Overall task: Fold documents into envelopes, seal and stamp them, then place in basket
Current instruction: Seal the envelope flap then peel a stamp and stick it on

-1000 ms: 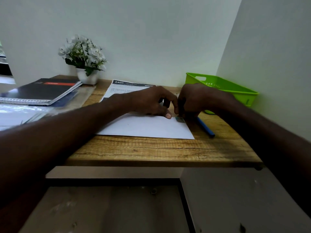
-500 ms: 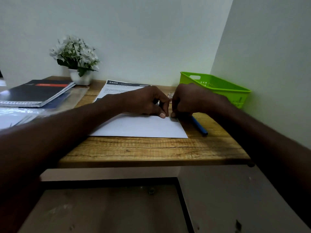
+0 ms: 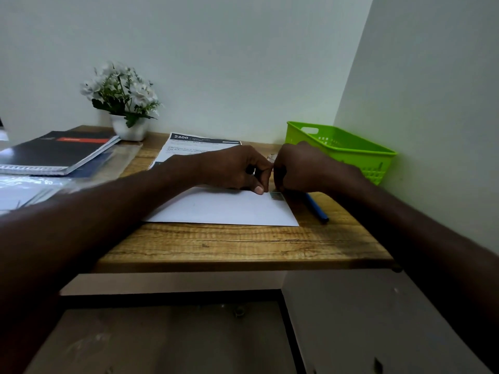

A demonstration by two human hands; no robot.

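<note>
**Stamp goes down at the envelope's far right corner**

A white envelope [image 3: 221,207] lies flat on a wooden desk [image 3: 237,247] as two hands meet at its far right corner, where a small dark stamp [image 3: 276,196] sits on the paper. The left hand [image 3: 237,168] is curled, its thumb tip pressed on the envelope just left of the stamp. The right hand [image 3: 299,168] is also curled, its fingertips down at the stamp's far edge; whether they pinch the stamp or only press beside it cannot be told. A blue pen [image 3: 316,209] lies just right of the envelope, and the green basket [image 3: 348,147] waits behind the right hand against the wall. A printed sheet [image 3: 189,147] lies behind the left hand.

The step appears to be fixing the stamp. Done well, the left thumb would pin the envelope so it cannot slide, while the right fingertips rub flat from the stamp's middle outward, keeping its edges square to the corner. Any lifted edge likely needs a firmer pass before the envelope goes into the basket.
</note>
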